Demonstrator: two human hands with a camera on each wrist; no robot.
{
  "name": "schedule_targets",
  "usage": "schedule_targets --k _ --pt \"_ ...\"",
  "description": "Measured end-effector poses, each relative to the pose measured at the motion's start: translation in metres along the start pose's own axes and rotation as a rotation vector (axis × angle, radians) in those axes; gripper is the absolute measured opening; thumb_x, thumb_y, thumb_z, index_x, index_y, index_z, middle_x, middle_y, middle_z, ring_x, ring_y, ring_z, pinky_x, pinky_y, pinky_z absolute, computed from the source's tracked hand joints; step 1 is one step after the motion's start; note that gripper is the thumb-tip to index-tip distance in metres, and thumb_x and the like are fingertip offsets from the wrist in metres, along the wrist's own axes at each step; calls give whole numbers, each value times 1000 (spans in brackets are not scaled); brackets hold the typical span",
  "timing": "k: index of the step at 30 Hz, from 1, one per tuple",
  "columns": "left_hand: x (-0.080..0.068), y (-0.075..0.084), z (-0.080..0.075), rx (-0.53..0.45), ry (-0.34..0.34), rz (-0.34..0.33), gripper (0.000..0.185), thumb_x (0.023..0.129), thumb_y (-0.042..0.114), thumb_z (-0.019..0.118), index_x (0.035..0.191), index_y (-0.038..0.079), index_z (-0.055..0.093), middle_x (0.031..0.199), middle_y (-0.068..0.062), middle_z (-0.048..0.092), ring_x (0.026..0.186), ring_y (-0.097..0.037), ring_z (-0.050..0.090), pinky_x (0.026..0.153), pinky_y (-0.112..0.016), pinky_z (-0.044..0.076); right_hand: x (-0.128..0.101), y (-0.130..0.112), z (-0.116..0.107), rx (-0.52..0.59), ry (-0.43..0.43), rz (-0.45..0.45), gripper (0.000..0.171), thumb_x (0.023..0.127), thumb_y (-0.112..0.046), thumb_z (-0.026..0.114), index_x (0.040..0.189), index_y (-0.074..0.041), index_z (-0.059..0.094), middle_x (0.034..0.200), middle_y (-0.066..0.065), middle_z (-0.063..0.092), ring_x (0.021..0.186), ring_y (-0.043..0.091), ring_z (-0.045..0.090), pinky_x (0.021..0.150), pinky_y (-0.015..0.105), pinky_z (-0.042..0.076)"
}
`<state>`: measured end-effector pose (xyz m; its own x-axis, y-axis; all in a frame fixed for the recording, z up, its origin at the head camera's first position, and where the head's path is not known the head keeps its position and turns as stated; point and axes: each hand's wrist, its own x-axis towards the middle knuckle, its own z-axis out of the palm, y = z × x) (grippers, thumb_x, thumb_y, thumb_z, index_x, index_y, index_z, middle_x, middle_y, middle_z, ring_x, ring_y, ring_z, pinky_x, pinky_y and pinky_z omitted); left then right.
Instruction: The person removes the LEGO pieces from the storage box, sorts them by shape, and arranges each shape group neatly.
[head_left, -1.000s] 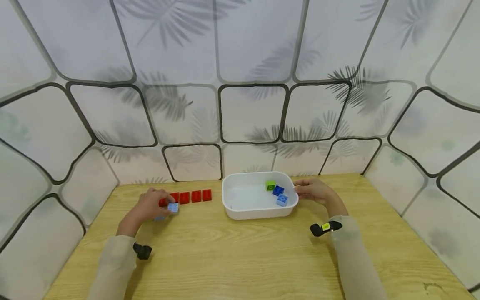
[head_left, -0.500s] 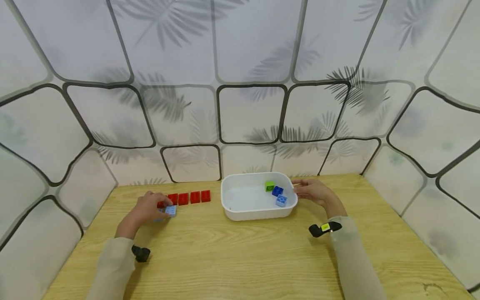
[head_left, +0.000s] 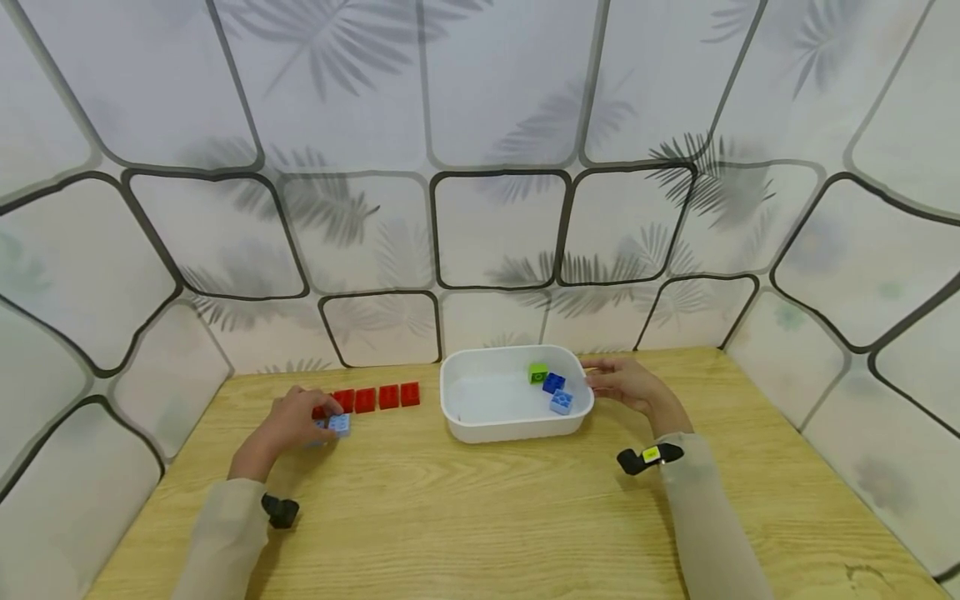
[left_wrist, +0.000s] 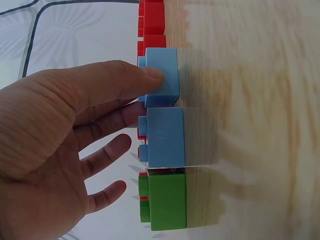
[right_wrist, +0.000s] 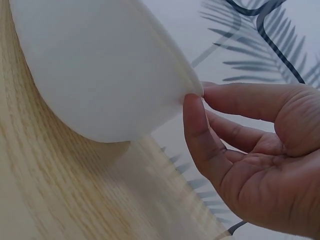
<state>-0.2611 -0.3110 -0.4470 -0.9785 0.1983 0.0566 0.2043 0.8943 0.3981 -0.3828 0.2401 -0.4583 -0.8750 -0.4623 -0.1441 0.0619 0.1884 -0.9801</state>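
My left hand point(head_left: 311, 419) lies on the table just in front of a row of red bricks point(head_left: 375, 397). Its straight fingers press on a light blue brick point(left_wrist: 162, 77), also seen from the head point(head_left: 339, 423). This brick stands on the wood in line with a second light blue brick point(left_wrist: 166, 137) and a green brick point(left_wrist: 167, 200). My right hand point(head_left: 603, 382) is at the right end of the white bin point(head_left: 487, 429). Its thumb and forefinger pinch the bin's rim point(right_wrist: 192, 87). Inside the bin lie a green brick point(head_left: 537, 372), a dark blue brick point(head_left: 553, 382) and a light blue brick point(head_left: 561, 402).
The wooden table point(head_left: 480, 517) is walled in at the back and on both sides by white panels printed with leaves point(head_left: 495, 225). Bare wood stretches in front of the bin and between my forearms.
My left hand has moved the light blue brick slightly down and toward me, in front of the red row. The right hand has stayed on the bin's rim.
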Motion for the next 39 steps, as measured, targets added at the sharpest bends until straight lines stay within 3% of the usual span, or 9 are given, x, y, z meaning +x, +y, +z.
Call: schedule_targets --k 23,30,39 --pt "0 -1 -1 -1 5 7 27 81 17 86 103 6 76 97 -8 71 99 -33 52 85 -61 35 3 15 -8 4 -48 -134 62 100 0 60 154 9 33 109 1 65 101 7 66 88 25 57" --pt "-1 -3 1 -17 28 24 24 81 14 85 102 6 75 91 -6 70 95 -30 51 85 -61 35 2 14 -8 20 -53 -122 61 101 1 58 155 8 32 112 1 66 103 8 65 90 26 56" --pt "-2 -3 0 -8 4 8 25 81 16 85 103 7 75 96 -7 71 98 -32 52 86 -61 36 0 13 -8 -9 -47 -106 63 100 -3 61 155 7 32 114 2 66 104 9 65 91 26 56"
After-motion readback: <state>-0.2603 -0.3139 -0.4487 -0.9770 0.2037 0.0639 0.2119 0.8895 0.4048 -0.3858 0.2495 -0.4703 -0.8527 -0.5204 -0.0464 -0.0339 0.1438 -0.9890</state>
